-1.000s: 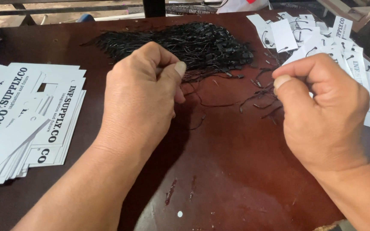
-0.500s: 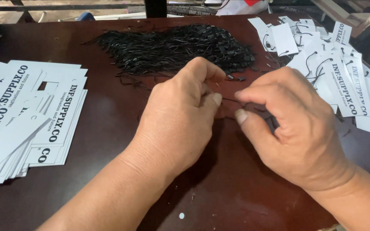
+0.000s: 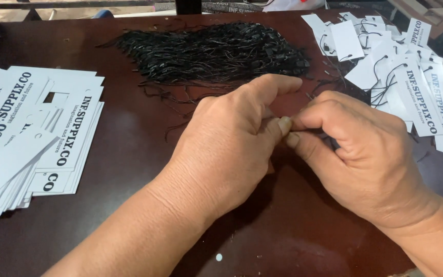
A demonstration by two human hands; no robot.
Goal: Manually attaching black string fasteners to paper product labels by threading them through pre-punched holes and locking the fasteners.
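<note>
My left hand (image 3: 226, 149) and right hand (image 3: 365, 154) meet at the fingertips over the middle of the table, pinching something too small to make out. Just beyond them lies the string pile (image 3: 216, 51): thin black loops heaped in a loose, flat tangle, a few strays trailing toward my knuckles.

On the dark reddish-brown tabletop (image 3: 129, 154) to my left lies a fanned stack of long rectangular white card labels (image 3: 32, 138), printed in black, each with a small cut-out hole near one end; the stack runs off the left edge of view. At the far right sits a loose heap of the same white rectangular card labels already threaded with thin black string loops (image 3: 406, 77), overlapping at all angles, some face up with black print, some blank side up.
</note>
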